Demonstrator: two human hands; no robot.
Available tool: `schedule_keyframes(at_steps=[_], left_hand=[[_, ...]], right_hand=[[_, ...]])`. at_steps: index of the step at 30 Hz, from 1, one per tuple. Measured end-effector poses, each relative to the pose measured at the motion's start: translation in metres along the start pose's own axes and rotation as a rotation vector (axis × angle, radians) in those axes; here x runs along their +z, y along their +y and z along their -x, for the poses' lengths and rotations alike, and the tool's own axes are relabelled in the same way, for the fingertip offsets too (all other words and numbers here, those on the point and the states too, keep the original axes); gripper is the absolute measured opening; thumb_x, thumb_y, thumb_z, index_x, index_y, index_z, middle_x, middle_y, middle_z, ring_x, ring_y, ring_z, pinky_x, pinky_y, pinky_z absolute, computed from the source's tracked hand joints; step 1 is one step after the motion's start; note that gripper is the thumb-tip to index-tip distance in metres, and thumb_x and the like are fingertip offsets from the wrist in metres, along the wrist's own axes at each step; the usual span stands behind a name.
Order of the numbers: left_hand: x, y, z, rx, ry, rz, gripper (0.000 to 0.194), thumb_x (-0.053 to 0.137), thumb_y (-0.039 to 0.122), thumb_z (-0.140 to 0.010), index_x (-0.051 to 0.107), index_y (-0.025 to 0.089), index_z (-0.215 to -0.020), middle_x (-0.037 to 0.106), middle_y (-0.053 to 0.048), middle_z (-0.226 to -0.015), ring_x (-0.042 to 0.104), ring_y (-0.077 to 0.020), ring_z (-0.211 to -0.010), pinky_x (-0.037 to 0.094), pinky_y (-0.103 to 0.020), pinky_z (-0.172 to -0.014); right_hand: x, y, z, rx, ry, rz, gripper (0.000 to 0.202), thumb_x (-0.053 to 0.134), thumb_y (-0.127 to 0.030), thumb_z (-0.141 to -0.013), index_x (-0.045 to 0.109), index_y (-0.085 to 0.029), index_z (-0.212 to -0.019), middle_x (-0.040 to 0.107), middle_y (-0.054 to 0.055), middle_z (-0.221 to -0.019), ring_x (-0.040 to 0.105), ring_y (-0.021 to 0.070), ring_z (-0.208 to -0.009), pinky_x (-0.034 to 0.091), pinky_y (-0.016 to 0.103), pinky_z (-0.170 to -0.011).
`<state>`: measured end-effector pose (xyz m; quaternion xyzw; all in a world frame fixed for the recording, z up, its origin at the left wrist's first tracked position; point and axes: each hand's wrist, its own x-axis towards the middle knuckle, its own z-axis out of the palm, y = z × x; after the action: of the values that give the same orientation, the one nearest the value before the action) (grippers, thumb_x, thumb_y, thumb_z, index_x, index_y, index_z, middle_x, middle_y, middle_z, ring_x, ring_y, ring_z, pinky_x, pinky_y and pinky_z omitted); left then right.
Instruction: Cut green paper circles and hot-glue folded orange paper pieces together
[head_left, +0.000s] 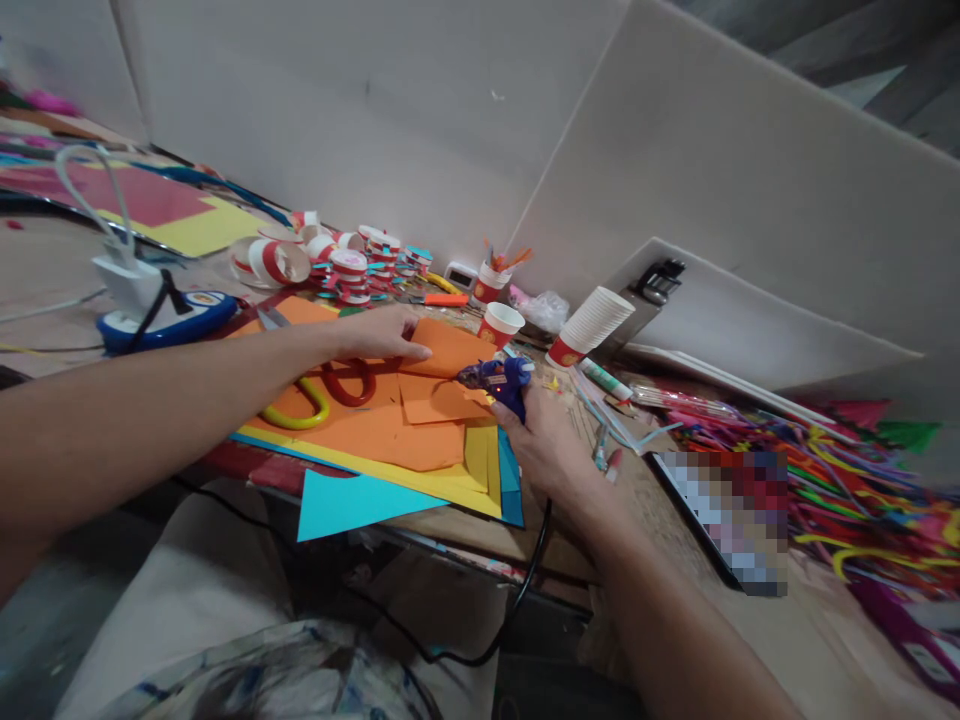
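My right hand is closed round a blue glue gun, its nozzle pointing left at the orange paper. A black cord runs down from that hand. My left hand pinches the left edge of an orange paper piece, which is lifted over another cut orange piece. Below them lies a stack of orange, yellow and blue sheets. Scissors with a yellow and a red handle loop rest on the stack, partly under my left forearm.
Paper cups stand behind the sheets: a single cup, a leaning stack and several decorated ones. A blue power strip sits left. On the right are a phone and colourful pipe cleaners.
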<state>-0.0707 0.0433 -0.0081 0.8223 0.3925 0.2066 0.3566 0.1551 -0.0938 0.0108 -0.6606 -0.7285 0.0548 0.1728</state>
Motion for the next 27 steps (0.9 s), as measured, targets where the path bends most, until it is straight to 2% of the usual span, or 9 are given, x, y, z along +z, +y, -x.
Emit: schedule_keyframes(at_steps=[3,10,19,22,27], left_hand=[[0.001,0.005,0.003,-0.032,-0.029,0.074,0.029,0.066,0.038,-0.066,0.070,0.017,-0.086,0.064,0.000,-0.069,0.054,-0.0125,-0.057,0.039,-0.022,-0.054],[-0.003,0.018,0.005,-0.026,-0.028,-0.014,0.018,0.068,0.032,-0.064,0.068,0.016,-0.070,0.059,0.001,-0.059,0.050,-0.0114,-0.053,0.037,-0.022,-0.052],[-0.003,0.015,0.006,-0.028,-0.026,-0.027,0.020,0.067,0.034,-0.065,0.066,0.015,-0.059,0.057,0.000,-0.053,0.050,-0.0125,-0.054,0.037,-0.023,-0.053],[-0.004,0.013,0.002,0.000,-0.042,-0.031,0.021,0.067,0.036,-0.065,0.069,0.015,-0.064,0.061,0.000,-0.058,0.052,-0.0130,-0.058,0.039,-0.022,-0.057],[-0.005,0.008,-0.002,0.088,-0.034,-0.048,0.028,0.067,0.037,-0.065,0.075,0.016,-0.081,0.070,-0.002,-0.077,0.058,-0.0155,-0.074,0.043,-0.021,-0.067]], right_hand=[[-0.003,-0.002,0.001,0.043,0.005,0.058,0.022,0.049,-0.031,-0.090,0.057,-0.016,-0.104,0.066,0.015,-0.104,0.061,0.0281,-0.094,0.043,0.035,-0.077],[-0.004,-0.001,0.003,0.135,-0.034,0.095,0.022,0.046,-0.032,-0.091,0.057,-0.015,-0.101,0.066,0.017,-0.103,0.062,0.0298,-0.092,0.043,0.035,-0.072],[0.003,-0.009,0.004,0.039,-0.056,0.014,0.023,0.046,-0.032,-0.092,0.056,-0.017,-0.106,0.067,0.014,-0.103,0.062,0.0271,-0.092,0.045,0.034,-0.073],[0.007,-0.016,0.001,0.028,-0.074,0.009,0.024,0.046,-0.032,-0.092,0.056,-0.016,-0.106,0.067,0.015,-0.102,0.062,0.0271,-0.091,0.045,0.035,-0.073],[0.014,-0.030,-0.001,-0.018,-0.097,-0.002,0.029,0.045,-0.034,-0.092,0.054,-0.015,-0.113,0.068,0.015,-0.102,0.063,0.0275,-0.091,0.044,0.034,-0.073]])
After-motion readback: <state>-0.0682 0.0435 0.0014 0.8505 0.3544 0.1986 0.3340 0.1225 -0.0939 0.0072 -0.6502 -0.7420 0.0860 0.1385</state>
